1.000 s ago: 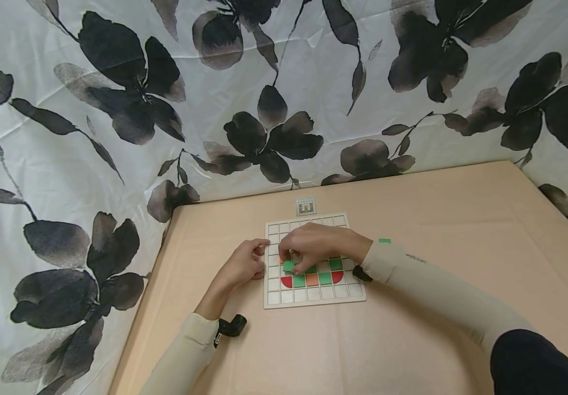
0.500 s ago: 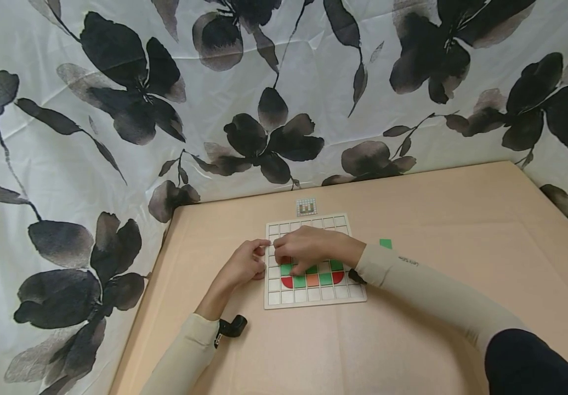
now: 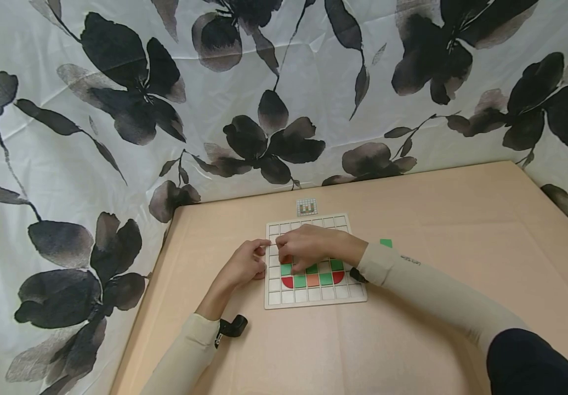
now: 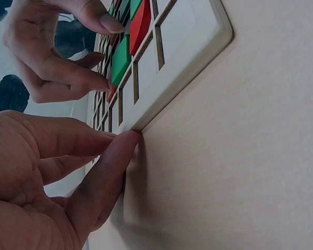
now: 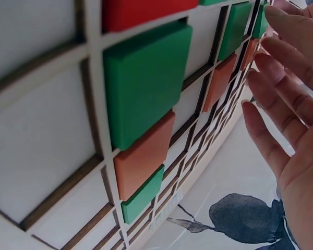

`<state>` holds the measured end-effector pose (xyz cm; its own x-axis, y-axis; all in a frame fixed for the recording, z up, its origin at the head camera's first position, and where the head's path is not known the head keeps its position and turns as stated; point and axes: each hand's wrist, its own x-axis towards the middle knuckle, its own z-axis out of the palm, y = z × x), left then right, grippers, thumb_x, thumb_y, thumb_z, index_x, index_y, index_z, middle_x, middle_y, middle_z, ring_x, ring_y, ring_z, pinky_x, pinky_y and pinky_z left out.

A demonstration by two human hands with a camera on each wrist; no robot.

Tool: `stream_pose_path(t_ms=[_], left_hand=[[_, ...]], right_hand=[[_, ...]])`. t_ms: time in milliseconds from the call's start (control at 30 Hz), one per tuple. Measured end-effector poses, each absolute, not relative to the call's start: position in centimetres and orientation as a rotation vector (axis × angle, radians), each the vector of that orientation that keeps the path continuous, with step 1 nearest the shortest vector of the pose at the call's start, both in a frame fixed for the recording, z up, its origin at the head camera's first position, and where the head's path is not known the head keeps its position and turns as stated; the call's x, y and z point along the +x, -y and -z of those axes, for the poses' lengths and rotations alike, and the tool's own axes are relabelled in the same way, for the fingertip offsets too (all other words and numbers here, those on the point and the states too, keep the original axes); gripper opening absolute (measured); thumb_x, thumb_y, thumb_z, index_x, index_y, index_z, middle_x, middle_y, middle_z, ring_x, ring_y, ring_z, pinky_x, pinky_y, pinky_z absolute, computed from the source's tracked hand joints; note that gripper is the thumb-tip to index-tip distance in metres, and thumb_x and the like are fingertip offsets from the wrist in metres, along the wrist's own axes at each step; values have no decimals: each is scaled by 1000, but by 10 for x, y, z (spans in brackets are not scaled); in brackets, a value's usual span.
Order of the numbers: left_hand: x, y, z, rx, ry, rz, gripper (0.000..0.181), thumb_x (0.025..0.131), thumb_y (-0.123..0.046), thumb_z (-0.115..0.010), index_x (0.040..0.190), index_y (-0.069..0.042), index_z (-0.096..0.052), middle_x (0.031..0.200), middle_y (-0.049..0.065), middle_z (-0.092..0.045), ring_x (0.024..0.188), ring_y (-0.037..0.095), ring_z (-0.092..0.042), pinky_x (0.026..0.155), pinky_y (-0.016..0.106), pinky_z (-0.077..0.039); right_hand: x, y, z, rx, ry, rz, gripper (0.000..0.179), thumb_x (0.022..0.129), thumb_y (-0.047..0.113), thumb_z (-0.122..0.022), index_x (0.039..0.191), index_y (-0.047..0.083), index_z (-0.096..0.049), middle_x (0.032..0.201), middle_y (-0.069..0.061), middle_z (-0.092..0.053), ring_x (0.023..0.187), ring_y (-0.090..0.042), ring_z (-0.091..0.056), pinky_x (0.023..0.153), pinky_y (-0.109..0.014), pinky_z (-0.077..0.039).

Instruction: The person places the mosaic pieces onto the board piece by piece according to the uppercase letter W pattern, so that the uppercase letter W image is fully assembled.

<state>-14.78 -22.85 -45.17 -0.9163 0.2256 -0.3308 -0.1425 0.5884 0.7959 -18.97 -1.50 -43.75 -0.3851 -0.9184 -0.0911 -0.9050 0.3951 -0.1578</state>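
My left hand [image 3: 244, 260] pinches the left edge of a white grid board [image 3: 272, 230] between thumb and forefinger, close up in the left wrist view. Over the board's middle lies my right hand [image 3: 308, 244], its fingers spread and slightly bent. Its thumb and fingertips are at a green square tile [image 4: 121, 62] that sits in a cell on the left side. Below that tile is a red rounded piece [image 3: 287, 282], and above it an orange tile [image 3: 287, 259] shows beside the fingers. More green, orange and red pieces fill nearby cells; the right hand hides some cells.
A small pattern card [image 3: 306, 207] lies behind the board. One loose green tile [image 3: 386, 243] is on the table [image 3: 437, 219] beside the right sleeve. A floral cloth [image 3: 244, 82] hangs along the table's back and left edges.
The green tile, tilted in my right fingers a second ago, now lies flat in its cell. The right hand has shifted slightly left, showing more of the loose green tile. The left hand stays put.
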Motion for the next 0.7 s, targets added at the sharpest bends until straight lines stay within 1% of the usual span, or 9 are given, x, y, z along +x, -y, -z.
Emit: stream_pose_path(t_ms=[233,400,533,633,700], left_hand=[[-148,227,451,75,-2430,-1259,62,85,19,-58,143,-2,-53,114,17,-44,81,20,-52,58,28,-56],[-149,228,452,77,-2410,-1283,62,86,20,-56,144,-1,-52,114,18,-43,81,20,-52,58,29,-56],[-149,227,451,65,-2402,-1285,62,86,21,-56,144,-2,-52,113,17,-43,82,20,-52,57,28,-55],[-149,226,450,49,-2407,-1278,63,85,20,-57,144,-2,-53,114,16,-43,83,21,-52,57,27,-56],[-149,226,449,41,-2414,-1270,63,85,20,-58,144,-2,-53,114,16,-43,84,21,-52,57,27,-56]], right_hand=[[-190,13,434,-1668,-2442,150,19,90,33,-74,107,24,-78,97,11,-62,81,-4,-55,69,-22,-52],[-189,8,430,-1654,-2431,191,18,92,29,-73,108,24,-79,100,11,-65,83,-3,-57,73,-23,-53],[-189,-3,425,-1619,-2428,269,17,94,25,-69,109,22,-78,97,9,-65,82,-5,-56,72,-23,-52],[-190,-16,422,-1584,-2422,333,16,96,25,-69,108,20,-78,94,7,-66,82,-7,-56,71,-24,-50],[-190,-26,422,-1557,-2417,371,16,96,27,-70,108,19,-77,95,8,-66,84,-8,-58,73,-23,-50]])
